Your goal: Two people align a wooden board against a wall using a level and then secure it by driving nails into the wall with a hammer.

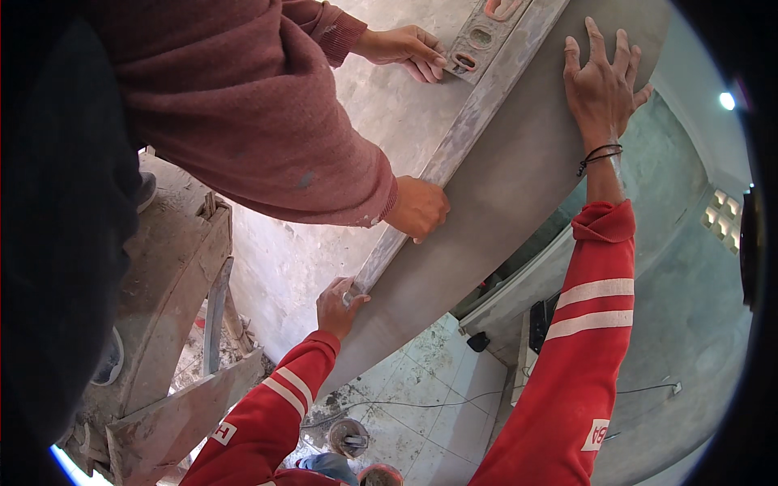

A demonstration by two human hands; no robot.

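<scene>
A long, plaster-smeared straightedge bar [478,113] lies slantwise along the edge of a smooth grey plastered surface [519,154]. My left hand [334,309] is closed around the bar's lower end. My right hand [601,89], dusted with plaster, rests flat on the far part of the grey surface with its fingers spread, holding nothing. A co-worker in a maroon sweater grips the middle of the bar with one hand [419,208]. The co-worker's other hand [409,53] pinches the end of a dirty spirit level [480,36] set against the bar.
Rough wooden scaffolding [174,283] stands at the left, with the co-worker's shoes on it. Far below, a bucket [348,437] sits on a dirty tiled floor [421,381], and a thin cable [405,402] runs across it. Grey walls [681,340] rise on the right.
</scene>
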